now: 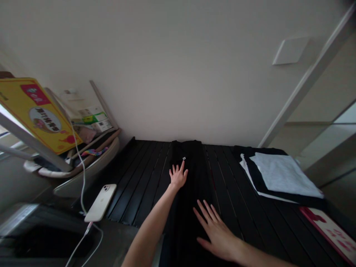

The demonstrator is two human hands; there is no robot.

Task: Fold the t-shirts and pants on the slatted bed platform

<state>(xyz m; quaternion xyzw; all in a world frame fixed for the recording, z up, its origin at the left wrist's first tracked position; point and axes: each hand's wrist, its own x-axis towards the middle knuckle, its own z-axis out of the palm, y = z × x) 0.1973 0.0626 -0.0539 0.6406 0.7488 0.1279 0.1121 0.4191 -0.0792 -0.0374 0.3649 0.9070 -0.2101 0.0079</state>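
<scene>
A black garment point(191, 163) lies stretched out along the middle of a black slatted table point(144, 174), with a small white tag near its far end. My left hand point(178, 175) rests flat on the garment's far part, fingers spread, just below the tag. My right hand point(217, 230) lies flat and open on the garment's near part, fingers pointing up-left. Neither hand holds anything.
A stack of folded clothes point(283, 172), white and pale grey over black, sits at the right. A white phone point(101, 202) on a cable lies at the table's left edge. A chair point(83, 174) holds a yellow box point(36, 111). A red-and-white card point(333, 230) lies near right.
</scene>
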